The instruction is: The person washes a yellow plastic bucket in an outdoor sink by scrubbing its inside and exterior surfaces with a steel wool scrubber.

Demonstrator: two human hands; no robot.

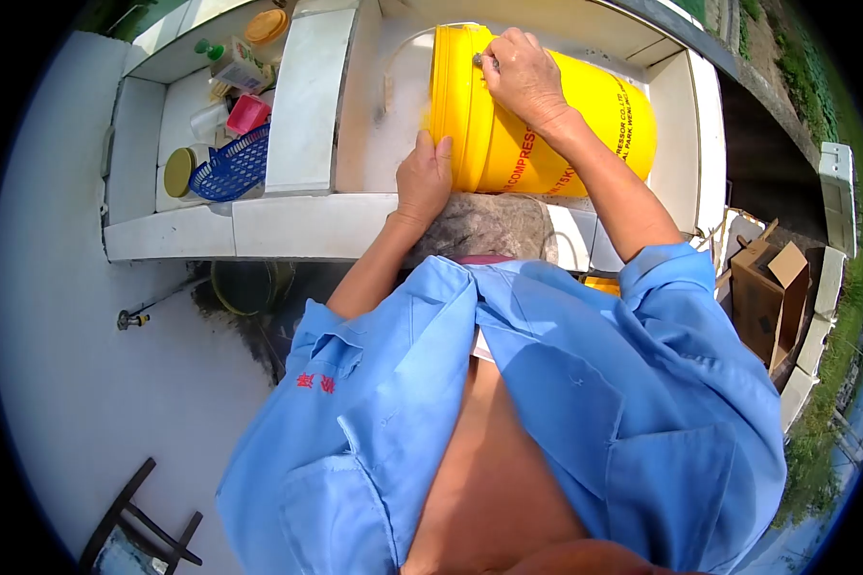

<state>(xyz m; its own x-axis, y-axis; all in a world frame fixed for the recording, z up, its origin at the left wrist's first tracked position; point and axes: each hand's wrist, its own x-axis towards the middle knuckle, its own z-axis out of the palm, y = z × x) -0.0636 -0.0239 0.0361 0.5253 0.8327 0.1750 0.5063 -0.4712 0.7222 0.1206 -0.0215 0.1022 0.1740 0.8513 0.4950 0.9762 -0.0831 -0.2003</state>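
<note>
A yellow plastic bucket (585, 105) with red and black print lies on its side in a white tiled basin (705, 144). My left hand (424, 177) grips the rim of the bucket at its open end. My right hand (527, 81) is closed against the upper side of the bucket near the rim. A small greyish thing (479, 59) shows at its fingertips, too little of it visible to name. Between me and the bucket, a grey-brown rag (489, 228) hangs over the front ledge.
In the left compartment are a blue plastic basket (235, 165), a pink container (248, 113), a jar with a yellowish lid (179, 172) and a green-capped bottle (238, 67). A tap (132, 319) sticks out at left. A cardboard box (762, 297) stands at right.
</note>
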